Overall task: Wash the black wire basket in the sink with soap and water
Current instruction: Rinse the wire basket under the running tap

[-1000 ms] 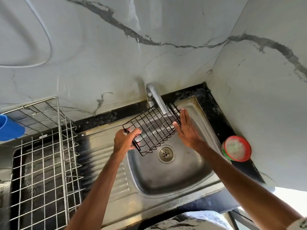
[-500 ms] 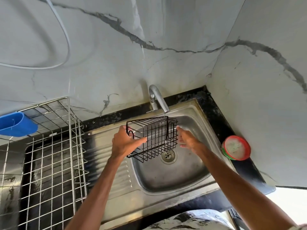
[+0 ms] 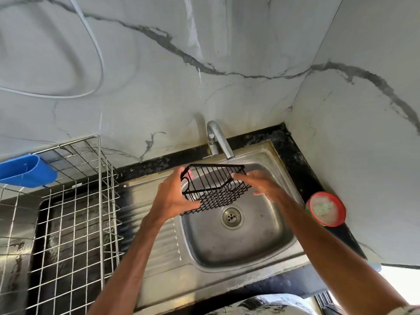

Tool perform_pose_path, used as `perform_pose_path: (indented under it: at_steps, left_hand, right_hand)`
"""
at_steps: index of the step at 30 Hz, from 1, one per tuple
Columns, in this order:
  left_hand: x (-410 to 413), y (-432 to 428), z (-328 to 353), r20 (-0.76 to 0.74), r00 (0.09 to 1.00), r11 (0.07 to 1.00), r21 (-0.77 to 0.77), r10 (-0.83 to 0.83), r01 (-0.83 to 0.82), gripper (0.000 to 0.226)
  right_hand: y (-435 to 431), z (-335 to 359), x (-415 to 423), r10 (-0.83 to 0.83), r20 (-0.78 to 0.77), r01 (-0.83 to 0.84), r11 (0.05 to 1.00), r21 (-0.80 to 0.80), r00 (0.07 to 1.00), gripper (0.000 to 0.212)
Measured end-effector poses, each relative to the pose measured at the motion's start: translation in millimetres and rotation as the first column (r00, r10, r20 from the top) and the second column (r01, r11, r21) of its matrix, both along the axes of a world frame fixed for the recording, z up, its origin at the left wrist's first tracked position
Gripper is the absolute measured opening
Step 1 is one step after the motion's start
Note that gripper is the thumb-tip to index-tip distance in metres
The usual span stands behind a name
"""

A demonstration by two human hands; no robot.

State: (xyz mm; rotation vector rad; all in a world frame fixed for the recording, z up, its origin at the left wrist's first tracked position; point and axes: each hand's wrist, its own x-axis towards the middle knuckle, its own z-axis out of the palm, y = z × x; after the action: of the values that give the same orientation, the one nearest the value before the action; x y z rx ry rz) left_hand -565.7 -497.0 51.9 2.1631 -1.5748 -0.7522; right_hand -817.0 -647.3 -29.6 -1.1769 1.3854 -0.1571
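The black wire basket hangs tilted over the steel sink, just below the chrome tap's spout and above the drain. My left hand grips the basket's left end, thumb under the bottom mesh and fingers over the rim. My right hand lies with straight fingers against the basket's right side. No stream of water shows from the spout.
A steel wire dish rack with a blue plastic holder stands on the left. A red-rimmed round tub sits on the black counter edge at right. Marble walls close the back and right; a white cord loops on the wall.
The basket has turned from lying mesh-up under the tap to a more level pose with its opening toward me. My right hand slid along its right side; the view shifted slightly.
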Motion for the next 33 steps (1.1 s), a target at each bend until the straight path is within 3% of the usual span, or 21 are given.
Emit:
perform_pose_path:
  at_steps: [2,9,10,14,19,23,25,28,33]
  left_hand:
    - [2,0,0,0.005,1.000,1.000,-0.005,-0.025,0.025,0.100]
    - [2,-7,-2,0.060,0.985,0.987,-0.018,-0.161,0.162,0.099]
    - [1,-8,-2,0.078,0.979,0.981,-0.014,-0.189,0.191,0.099]
    - [-2,-14,0,0.058,0.966,0.967,-0.007,-0.254,0.254,0.100]
    - [7,-17,0,-0.230,0.973,0.996,0.086,-0.014,0.035,0.110]
    - [5,-18,-4,-0.518,0.819,0.967,0.185,0.247,-0.174,0.076]
    - [2,-19,-12,-0.543,0.754,0.930,0.214,0.369,-0.300,0.081]
    - [-3,-18,-14,-0.577,0.695,0.903,0.271,0.429,-0.333,0.085]
    - [-14,-18,-24,-0.595,0.665,0.887,0.378,0.452,-0.265,0.078]
  right_hand:
    - [-1,1,0,0.008,0.035,-0.010,0.999,0.039,0.999,0.069]
    - [5,-3,2,0.060,0.027,-0.063,0.992,0.109,0.998,0.125]
    - [6,-5,4,0.095,-0.010,-0.093,0.989,0.114,0.995,0.124]
    - [10,-28,4,0.076,-0.106,-0.066,0.993,0.097,0.991,0.075]
    - [13,-31,-1,-0.035,-0.154,0.045,0.997,0.062,0.987,0.064]
    - [11,-30,-11,-0.066,-0.176,0.071,0.997,0.025,0.982,0.084]
    - [11,-25,-12,-0.060,-0.193,0.061,0.998,-0.002,0.979,0.069]
    - [13,-17,-11,-0.074,-0.243,0.067,0.997,-0.038,0.967,0.050]
    - [12,-21,-11,-0.030,-0.284,0.017,0.999,-0.049,0.958,0.057]
